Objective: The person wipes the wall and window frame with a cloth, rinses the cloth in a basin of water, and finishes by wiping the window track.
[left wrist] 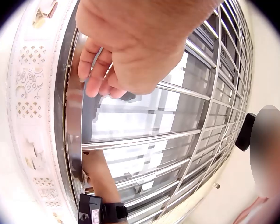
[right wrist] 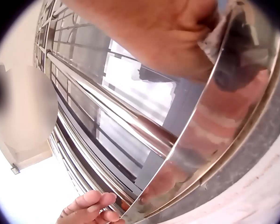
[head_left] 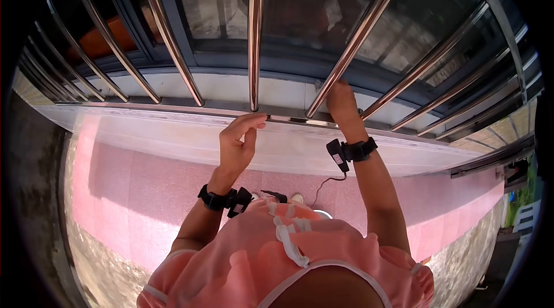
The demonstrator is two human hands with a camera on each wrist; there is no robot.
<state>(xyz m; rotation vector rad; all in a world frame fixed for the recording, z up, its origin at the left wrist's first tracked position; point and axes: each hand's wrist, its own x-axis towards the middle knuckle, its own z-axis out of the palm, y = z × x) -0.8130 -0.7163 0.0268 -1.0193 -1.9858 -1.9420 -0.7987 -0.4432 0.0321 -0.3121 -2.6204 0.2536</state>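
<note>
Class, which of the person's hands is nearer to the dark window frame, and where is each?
Right. The right hand reaches between the metal bars, close to the window frame; the left hand is farther back, at the bottom rail.

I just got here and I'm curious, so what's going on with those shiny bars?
A person in a pink top is at a window with shiny metal bars across it. Their right hand reaches in between two bars, over the bottom rail. A pale scrap, maybe cloth, shows beside that hand. The left hand is at the rail, its fingers loose, holding nothing that I can see.
</note>
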